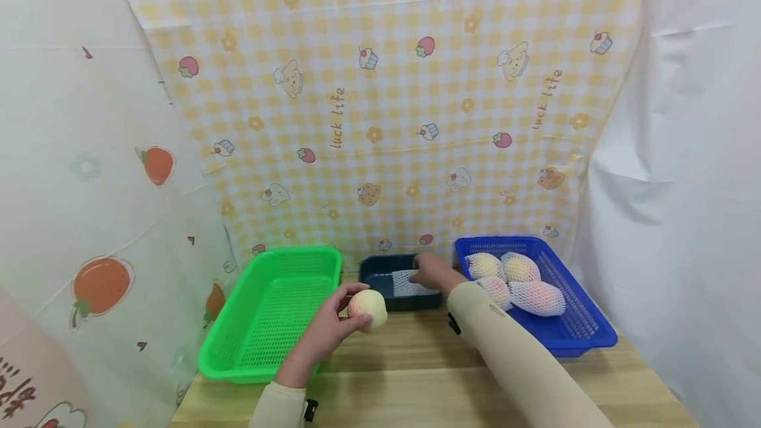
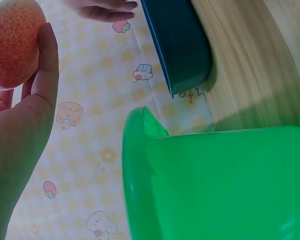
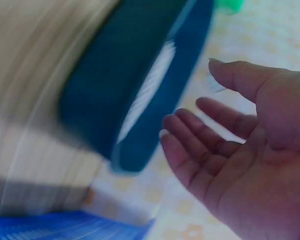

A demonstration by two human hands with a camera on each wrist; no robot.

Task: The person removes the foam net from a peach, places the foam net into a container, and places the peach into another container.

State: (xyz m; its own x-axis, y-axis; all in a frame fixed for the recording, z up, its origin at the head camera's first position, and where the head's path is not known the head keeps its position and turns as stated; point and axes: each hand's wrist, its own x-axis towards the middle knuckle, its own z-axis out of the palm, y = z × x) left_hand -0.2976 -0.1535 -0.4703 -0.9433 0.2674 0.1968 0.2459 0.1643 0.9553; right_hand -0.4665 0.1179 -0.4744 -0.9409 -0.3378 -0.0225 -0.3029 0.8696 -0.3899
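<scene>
Peach point(image 1: 373, 309), pale yellow with a red blush and without any wrapping, is held up above the table point(image 1: 410, 382), between the green basket and the dark box. At the far left hangs a white cloth point(image 1: 71, 183) with orange fruits printed on it. Next comes the green basket point(image 1: 285, 309), which has small holes in its bottom. To the right of this basket, the left hand point(image 1: 333, 322) grasps the fruit with its thumb and fingers, and the sleeve behind it is beige. Just behind the fruit stands the dark box point(image 1: 410, 304), in which a white foam net point(image 1: 407, 286) lies. Over the right part of this box is the right hand point(image 1: 436, 273); the right wrist view shows that it is released, with the fingers loosely bent and nothing in them. Farther right stands the blue basket point(image 1: 538, 327), and in it four netted fruits point(image 1: 538, 298) lie close together. At the back hangs a yellow checked curtain point(image 1: 380, 94), printed with small cakes and strawberries.
</scene>
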